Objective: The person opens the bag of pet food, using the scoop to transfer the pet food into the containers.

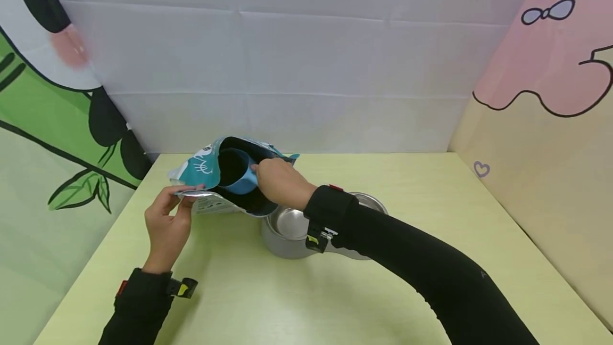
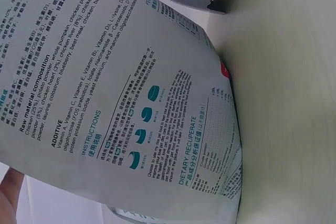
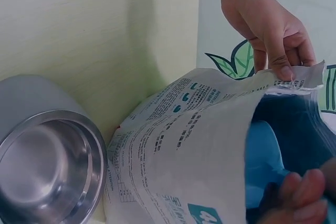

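Observation:
A teal and white pet food bag (image 1: pixel 196 169) is tilted on the table with its mouth open. At the mouth's left corner my left hand (image 1: pixel 167 225) pinches the rim between thumb and fingers. My right hand (image 1: pixel 283 182) reaches into the opening and grips the handle of a blue scoop (image 1: pixel 246 181). That scoop (image 3: pixel 261 156) is inside the bag, partly hidden by its front wall in the right wrist view. The printed back of the bag (image 2: pixel 121 93) fills much of the left wrist view. The dark inside hides whatever food lies deeper.
A grey double pet bowl (image 1: pixel 287 249) with steel insets stands right beside the bag, partly under my right forearm. One steel inset (image 3: pixel 37 166) shows bare metal. A white wall (image 1: pixel 311 68) rises behind the yellow table (image 1: pixel 249 302), with cartoon-printed panels at both sides.

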Demonstrator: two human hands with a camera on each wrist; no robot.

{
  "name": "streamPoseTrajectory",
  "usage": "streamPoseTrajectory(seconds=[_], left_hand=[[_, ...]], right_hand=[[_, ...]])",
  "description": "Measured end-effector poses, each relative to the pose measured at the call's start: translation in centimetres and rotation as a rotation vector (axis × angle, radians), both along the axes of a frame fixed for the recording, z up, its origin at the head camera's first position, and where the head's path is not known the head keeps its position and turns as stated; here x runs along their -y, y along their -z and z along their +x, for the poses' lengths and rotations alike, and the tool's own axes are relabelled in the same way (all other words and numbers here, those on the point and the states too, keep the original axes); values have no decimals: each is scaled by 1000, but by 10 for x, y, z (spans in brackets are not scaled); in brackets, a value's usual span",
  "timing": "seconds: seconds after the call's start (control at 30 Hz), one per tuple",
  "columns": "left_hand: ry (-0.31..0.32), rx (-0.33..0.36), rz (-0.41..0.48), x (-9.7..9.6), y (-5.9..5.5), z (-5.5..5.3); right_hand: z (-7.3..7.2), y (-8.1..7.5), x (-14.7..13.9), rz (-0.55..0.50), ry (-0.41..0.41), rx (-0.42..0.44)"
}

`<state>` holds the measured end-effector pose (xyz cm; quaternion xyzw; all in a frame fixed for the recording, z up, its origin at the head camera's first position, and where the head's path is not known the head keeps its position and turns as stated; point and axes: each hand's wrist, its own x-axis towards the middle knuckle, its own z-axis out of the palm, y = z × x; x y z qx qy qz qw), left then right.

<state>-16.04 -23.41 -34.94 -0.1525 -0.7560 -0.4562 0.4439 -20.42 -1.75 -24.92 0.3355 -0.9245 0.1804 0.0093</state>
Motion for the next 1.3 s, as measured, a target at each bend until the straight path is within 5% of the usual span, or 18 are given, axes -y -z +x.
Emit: streamPoseTrajectory(seconds=[1.3], left_hand=[[-5,29,-14,1,-4,-1]], right_hand=[[2,-10,-31,-55,-10,75]])
